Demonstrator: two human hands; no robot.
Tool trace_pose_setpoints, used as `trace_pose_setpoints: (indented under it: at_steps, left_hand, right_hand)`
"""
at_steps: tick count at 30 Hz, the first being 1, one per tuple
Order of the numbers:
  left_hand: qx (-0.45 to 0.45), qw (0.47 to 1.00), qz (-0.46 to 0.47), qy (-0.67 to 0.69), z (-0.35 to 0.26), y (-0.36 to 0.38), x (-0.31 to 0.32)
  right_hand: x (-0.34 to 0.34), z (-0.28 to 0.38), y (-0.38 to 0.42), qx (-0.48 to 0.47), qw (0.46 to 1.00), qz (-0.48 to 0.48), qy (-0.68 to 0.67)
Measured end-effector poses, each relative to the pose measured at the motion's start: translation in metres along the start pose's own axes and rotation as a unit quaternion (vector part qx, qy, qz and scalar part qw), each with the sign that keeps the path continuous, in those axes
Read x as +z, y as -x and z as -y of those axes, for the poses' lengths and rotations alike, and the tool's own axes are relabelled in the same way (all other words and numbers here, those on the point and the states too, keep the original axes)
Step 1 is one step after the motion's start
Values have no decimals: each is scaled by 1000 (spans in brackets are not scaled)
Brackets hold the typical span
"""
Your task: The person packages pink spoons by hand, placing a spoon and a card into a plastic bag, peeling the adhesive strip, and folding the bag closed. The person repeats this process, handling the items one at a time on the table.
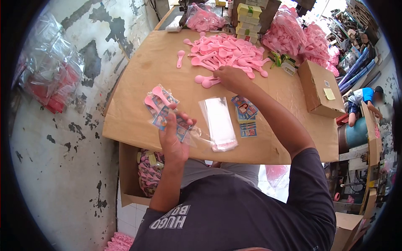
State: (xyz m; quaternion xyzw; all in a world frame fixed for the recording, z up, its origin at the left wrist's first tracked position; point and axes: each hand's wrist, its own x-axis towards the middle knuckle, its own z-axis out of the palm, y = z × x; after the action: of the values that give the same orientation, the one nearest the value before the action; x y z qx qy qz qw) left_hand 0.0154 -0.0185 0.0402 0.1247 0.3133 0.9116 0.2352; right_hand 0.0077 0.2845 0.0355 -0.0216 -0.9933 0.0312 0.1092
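Note:
My left hand [175, 136] holds a clear plastic bag with a printed card [182, 125] in it, fingers closed round it. Just beyond it lie bagged pink spoons with cards [161, 97]. My right hand [230, 77] reaches to the near edge of a heap of pink spoons [226, 50], its fingertips at a spoon [210, 83]; whether they grip it cannot be made out. Between my arms lies a stack of clear bags [220, 123], with a stack of printed cards [246, 109] to its right.
A cardboard box [320, 90] stands at the table's right edge. Large bags of pink spoons [284, 33] and stacked yellowish boxes [248, 21] are at the back. One pink spoon [180, 58] lies apart. Another person [363, 98] is at the far right. Bags hang on the left wall.

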Motion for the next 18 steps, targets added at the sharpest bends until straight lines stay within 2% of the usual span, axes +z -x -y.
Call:
trace_pose_setpoints:
  at_steps: [4, 6, 10, 12, 16, 18]
  left_hand:
    - [30, 999, -19, -3, -5, -6, -14]
    - [30, 999, -24, 2, -3, -10, -16]
    - [19, 1000, -24, 0, 3, -12, -14]
    - [19, 1000, -23, 2, 4, -12, -15]
    - [22, 999, -23, 6, 5, -16, -20]
    - [25, 999, -32, 6, 5, -19, -21]
  right_hand:
    - [1, -5, 5, 7, 1000, 1, 30]
    - [-2, -7, 11, -12, 999, -52, -4]
    - [-20, -9, 33, -14, 996, -60, -60]
    - [-37, 0, 43, 46, 969, -90, -228]
    - [-74, 31, 80, 104, 932, -87, -336]
    - [-89, 56, 105, 200, 851, -50, -483]
